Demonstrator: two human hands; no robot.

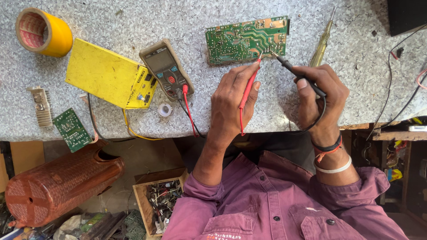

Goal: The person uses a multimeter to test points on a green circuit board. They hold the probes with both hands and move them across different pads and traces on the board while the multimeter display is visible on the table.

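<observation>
A green circuit board lies solder side up on the speckled grey bench. My left hand grips a red test probe whose tip touches the board's lower right edge. My right hand pinches a black test probe, its tip also on that edge, close beside the red one. Both probe leads run to a grey handheld multimeter left of the board.
A yellow box-shaped instrument, a yellow tape roll, a finned heat sink, a small green board and a small white spool sit at left. A yellow-handled screwdriver lies right of the board. Below the bench stand a brown woven container and a box of parts.
</observation>
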